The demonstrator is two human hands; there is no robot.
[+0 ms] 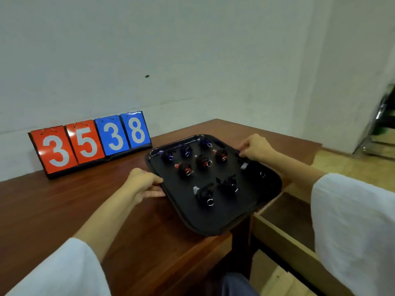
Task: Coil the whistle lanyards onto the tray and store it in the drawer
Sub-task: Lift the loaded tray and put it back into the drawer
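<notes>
Left hand [143, 182] grips black tray [205, 223] left rim, fingers curled; right hand [255, 147] pinches far-right rim. Coiled whistle lanyards [202, 162] on tray, overhanging open drawer [284, 227].

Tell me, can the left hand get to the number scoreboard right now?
Probably yes, once it lets go. The left hand is gripping the edge of the tray, so it is busy. Only bare desk lies between it and the flip scoreboard, with nothing in the way.
</notes>
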